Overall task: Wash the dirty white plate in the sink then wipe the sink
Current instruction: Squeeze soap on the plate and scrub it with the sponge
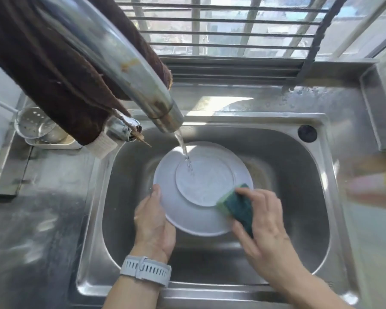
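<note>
Steel counter (42, 219) around a steel sink (299, 219), window bars beyond. Nearest, over the sink's front half: left hand (153, 221), grey watch (145, 271) at the wrist, gripping the near-left rim of the white plate (187, 215), thumb on top. Right hand (263, 221) curled round a green sponge (236, 207), pressed against the plate's right edge. Plate upside down, above the sink's middle. Farther back: faucet (120, 70) running water (184, 150) onto the plate's base; brown cloth (54, 74) draped beside the faucet.
</note>
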